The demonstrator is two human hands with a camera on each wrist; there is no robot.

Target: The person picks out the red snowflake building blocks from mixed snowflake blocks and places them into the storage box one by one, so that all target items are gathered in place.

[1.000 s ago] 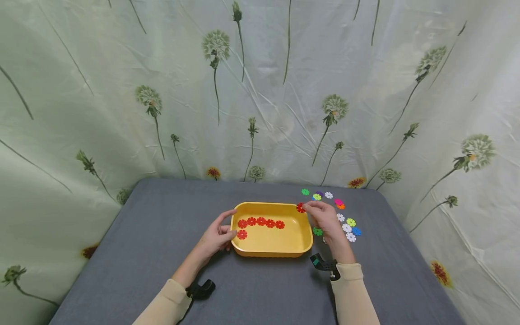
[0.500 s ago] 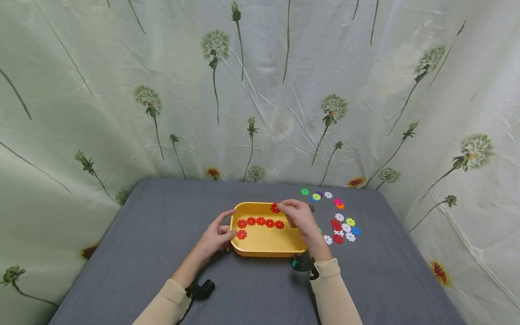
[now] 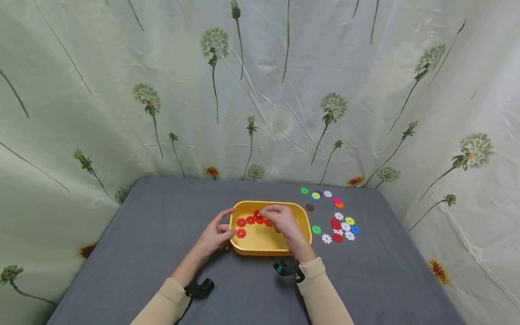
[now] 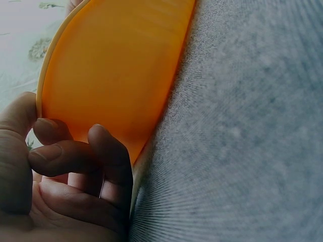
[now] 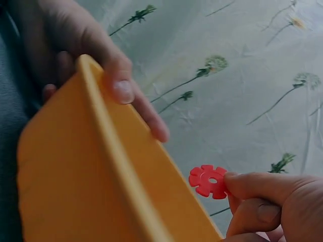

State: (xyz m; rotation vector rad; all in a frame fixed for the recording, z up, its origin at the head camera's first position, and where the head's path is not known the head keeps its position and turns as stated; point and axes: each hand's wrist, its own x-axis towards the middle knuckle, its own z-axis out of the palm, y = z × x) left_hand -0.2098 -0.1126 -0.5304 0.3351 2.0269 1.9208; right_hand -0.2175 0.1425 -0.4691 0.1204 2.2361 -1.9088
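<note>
A yellow plastic tray (image 3: 260, 241) stands mid-table in the head view. My left hand (image 3: 218, 233) holds its left end, thumb over the rim and fingers bent against the outer wall (image 4: 111, 65) in the left wrist view. Above the tray floor my right hand (image 3: 284, 223) pinches a red notched flower disc (image 5: 206, 181) between thumb and forefinger. Beneath it several like red discs (image 3: 241, 222) lie in a row along the tray's back, partly covered by the right hand. One more red disc (image 3: 241, 233) lies in front of the row's left end.
To the tray's right, loose flower discs lie on the grey cloth: a green disc (image 3: 316, 229), a white disc (image 3: 327, 239), a brown disc (image 3: 310, 207), a blue disc (image 3: 355, 230) and several others. A dandelion-print curtain (image 3: 280, 113) hangs behind the table.
My right hand has carried the red disc leftward from the tray's right rim to over the row of discs. The left hand keeps its hold on the tray.
</note>
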